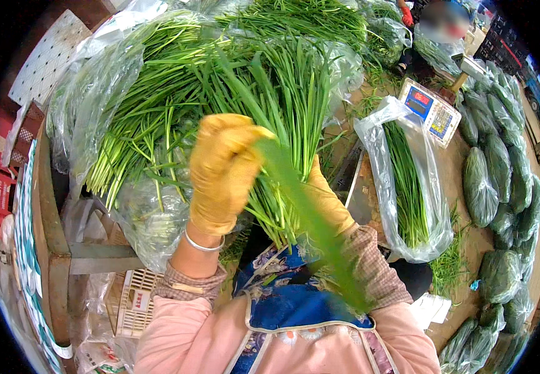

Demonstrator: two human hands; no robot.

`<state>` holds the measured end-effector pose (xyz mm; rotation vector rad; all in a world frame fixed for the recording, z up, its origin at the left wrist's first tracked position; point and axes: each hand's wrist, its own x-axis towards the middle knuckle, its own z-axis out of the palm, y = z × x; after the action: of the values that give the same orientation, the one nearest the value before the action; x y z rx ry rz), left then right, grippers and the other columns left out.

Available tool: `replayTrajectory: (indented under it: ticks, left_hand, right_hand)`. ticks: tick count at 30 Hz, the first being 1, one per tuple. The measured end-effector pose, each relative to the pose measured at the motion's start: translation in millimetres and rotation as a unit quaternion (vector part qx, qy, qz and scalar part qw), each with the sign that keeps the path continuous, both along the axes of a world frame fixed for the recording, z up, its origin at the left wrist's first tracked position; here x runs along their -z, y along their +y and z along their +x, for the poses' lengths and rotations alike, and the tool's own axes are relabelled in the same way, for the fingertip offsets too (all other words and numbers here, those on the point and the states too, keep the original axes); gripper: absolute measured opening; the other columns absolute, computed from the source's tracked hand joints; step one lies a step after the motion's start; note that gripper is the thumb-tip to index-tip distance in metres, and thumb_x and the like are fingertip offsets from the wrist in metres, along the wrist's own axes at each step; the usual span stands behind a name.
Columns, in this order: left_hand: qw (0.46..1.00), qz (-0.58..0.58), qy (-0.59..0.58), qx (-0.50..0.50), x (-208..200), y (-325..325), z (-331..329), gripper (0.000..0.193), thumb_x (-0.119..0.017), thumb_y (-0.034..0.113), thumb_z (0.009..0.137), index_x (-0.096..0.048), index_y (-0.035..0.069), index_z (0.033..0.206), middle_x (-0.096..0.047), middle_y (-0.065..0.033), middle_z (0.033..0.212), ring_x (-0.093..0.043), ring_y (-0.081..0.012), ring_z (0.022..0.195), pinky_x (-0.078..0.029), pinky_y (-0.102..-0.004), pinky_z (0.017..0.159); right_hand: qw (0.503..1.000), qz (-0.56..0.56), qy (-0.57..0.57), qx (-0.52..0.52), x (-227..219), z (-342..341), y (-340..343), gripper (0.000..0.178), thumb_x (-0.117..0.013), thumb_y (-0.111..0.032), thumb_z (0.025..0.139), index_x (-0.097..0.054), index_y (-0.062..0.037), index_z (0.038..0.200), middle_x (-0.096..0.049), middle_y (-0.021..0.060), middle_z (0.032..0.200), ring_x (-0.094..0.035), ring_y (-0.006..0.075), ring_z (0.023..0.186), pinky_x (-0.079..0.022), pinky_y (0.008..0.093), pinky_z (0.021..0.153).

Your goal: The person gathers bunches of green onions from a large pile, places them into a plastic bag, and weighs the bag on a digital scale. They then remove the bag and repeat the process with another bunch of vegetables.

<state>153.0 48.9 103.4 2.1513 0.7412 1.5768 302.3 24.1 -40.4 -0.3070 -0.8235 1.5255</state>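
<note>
My left hand (223, 171), in a yellow glove, is closed with thumb and finger pinching one long green leaf (301, 199). The leaf slants down to the right across my apron, close to the camera and smeared by motion. Behind it, my right hand (327, 198), also gloved in yellow, grips a bunch of garlic chives (304, 106). The bunch stands with its leaves pointing away and its pale stem ends toward my apron. The leaf hides part of the right hand's fingers. A large pile of loose chives (151, 100) lies beyond and left of my hands.
To the right, an open clear bag (432, 240) holds chives on a scale with a lit display (419, 100). Many filled bags (481, 187) line the far right. A plastic crate (136, 299) sits low left. Another person's red glove (406, 15) shows at the top.
</note>
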Motion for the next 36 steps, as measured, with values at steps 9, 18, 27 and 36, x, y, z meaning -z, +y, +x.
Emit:
replayTrajectory:
  ticks: [9, 18, 27, 36]
  left_hand:
    - [0.855, -0.434, -0.195, 0.207, 9.4, 5.7, -26.5, 0.018, -0.058, 0.022, 0.09, -0.057, 0.004, 0.096, -0.063, -0.0096, 0.099, -0.062, -0.0231, 0.1, -0.051, -0.0296, 0.079]
    - [0.919, -0.321, 0.146, 0.174, 68.7, -16.4, -7.8, 0.011, -0.06, 0.009, 0.087, -0.062, 0.003, 0.096, -0.063, -0.0056, 0.099, -0.058, -0.0165, 0.097, -0.043, -0.0287, 0.089]
    - [0.895, -0.402, -0.113, 0.157, 24.8, -24.2, -33.3, 0.006, -0.061, 0.009, 0.082, -0.059, 0.007, 0.087, -0.061, -0.0084, 0.094, -0.063, -0.0259, 0.093, -0.051, -0.0363, 0.075]
    - [0.841, -0.445, 0.2, 0.236, -10.9, -59.6, -194.9, 0.027, -0.068, 0.011, 0.075, -0.062, 0.004, 0.1, -0.061, -0.0119, 0.088, -0.062, -0.0242, 0.067, -0.052, -0.0331, 0.062]
  right_hand:
    - [0.97, -0.146, -0.187, -0.055, -22.7, 36.0, -12.1, 0.066, -0.062, -0.039, 0.087, -0.035, -0.0038, 0.137, -0.048, 0.0088, 0.131, -0.047, 0.0166, 0.116, -0.039, 0.0305, 0.097]
    - [0.946, -0.18, -0.263, 0.052, -2.1, 18.6, 19.0, 0.07, -0.067, -0.027, 0.084, -0.029, 0.0003, 0.136, -0.05, 0.012, 0.124, -0.047, 0.02, 0.113, -0.039, 0.0307, 0.095]
    - [0.934, -0.247, -0.221, 0.136, -9.2, 0.8, 18.8, 0.064, -0.068, -0.031, 0.081, -0.039, 0.0005, 0.129, -0.058, 0.0141, 0.114, -0.055, 0.023, 0.101, -0.046, 0.0352, 0.085]
    - [0.907, -0.213, -0.313, 0.186, 12.4, -1.7, 23.4, 0.063, -0.067, -0.025, 0.083, -0.034, 0.0019, 0.13, -0.057, 0.0134, 0.11, -0.055, 0.02, 0.097, -0.046, 0.0303, 0.081]
